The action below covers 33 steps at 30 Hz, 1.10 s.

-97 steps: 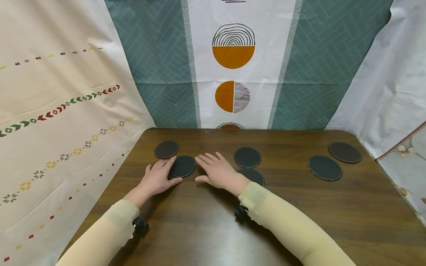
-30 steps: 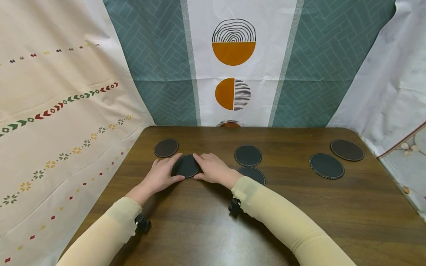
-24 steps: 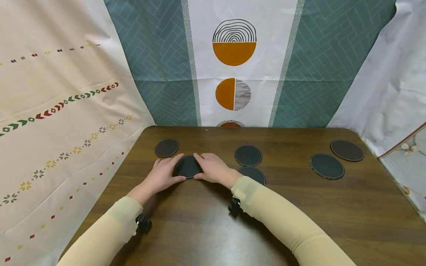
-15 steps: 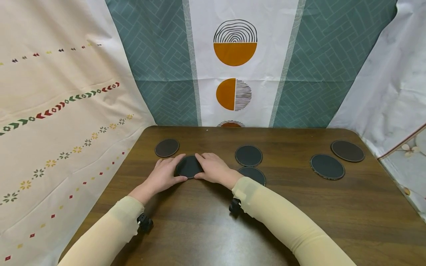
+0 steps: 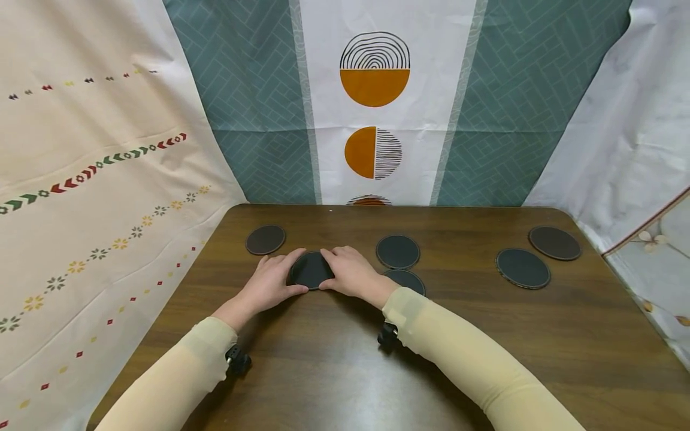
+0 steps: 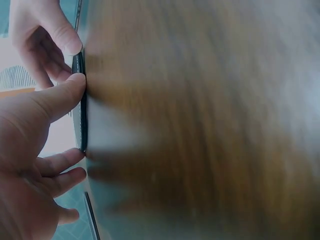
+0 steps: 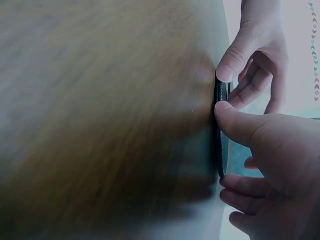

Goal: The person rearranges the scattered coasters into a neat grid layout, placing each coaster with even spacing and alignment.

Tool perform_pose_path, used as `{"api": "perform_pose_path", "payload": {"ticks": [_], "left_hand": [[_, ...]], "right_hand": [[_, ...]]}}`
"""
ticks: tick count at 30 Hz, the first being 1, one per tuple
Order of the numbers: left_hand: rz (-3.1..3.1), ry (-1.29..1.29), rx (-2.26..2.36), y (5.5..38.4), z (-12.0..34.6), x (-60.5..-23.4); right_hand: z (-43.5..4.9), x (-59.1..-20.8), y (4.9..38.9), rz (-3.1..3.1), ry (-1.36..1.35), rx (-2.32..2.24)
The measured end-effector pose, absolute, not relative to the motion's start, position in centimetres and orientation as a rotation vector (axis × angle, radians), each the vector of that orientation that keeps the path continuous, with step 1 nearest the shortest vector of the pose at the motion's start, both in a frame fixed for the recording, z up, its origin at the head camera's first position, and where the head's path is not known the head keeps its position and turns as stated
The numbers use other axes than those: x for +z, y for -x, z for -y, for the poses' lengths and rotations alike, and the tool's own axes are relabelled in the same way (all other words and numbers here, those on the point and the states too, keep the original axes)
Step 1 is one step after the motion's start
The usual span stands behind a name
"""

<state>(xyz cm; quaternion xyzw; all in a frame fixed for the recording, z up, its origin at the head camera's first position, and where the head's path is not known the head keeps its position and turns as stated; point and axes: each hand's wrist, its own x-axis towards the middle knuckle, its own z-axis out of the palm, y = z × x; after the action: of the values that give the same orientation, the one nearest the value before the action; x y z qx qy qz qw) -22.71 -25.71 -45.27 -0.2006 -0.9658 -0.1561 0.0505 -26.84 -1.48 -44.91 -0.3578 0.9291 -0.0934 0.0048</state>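
Left grip (image 5: 273,280), right grip (image 5: 351,272) hold dark disc (image 5: 312,270) between them.

Even, moderately bright light fills the head view, which is mostly sharp; pale glare sits low on the worktop (image 5: 345,377), and soft shadows lie beneath the left sleeve (image 5: 172,377) and right sleeve (image 5: 474,356). Both wrist views look dimmer, hazy and bluish, their wood grain blurred, finger shadows smeared, whitish glare along the left wrist view's right edge.
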Motion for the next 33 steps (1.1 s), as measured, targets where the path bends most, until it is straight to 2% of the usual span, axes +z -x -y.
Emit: {"api": "perform_pose_path", "payload": {"ticks": [33], "left_hand": [[2.972, 0.739, -0.398, 20.4, 19.2, -45.2]], "right_hand": [[-6.0, -44.6, 24.1, -2.934, 1.177, -0.267]]}}
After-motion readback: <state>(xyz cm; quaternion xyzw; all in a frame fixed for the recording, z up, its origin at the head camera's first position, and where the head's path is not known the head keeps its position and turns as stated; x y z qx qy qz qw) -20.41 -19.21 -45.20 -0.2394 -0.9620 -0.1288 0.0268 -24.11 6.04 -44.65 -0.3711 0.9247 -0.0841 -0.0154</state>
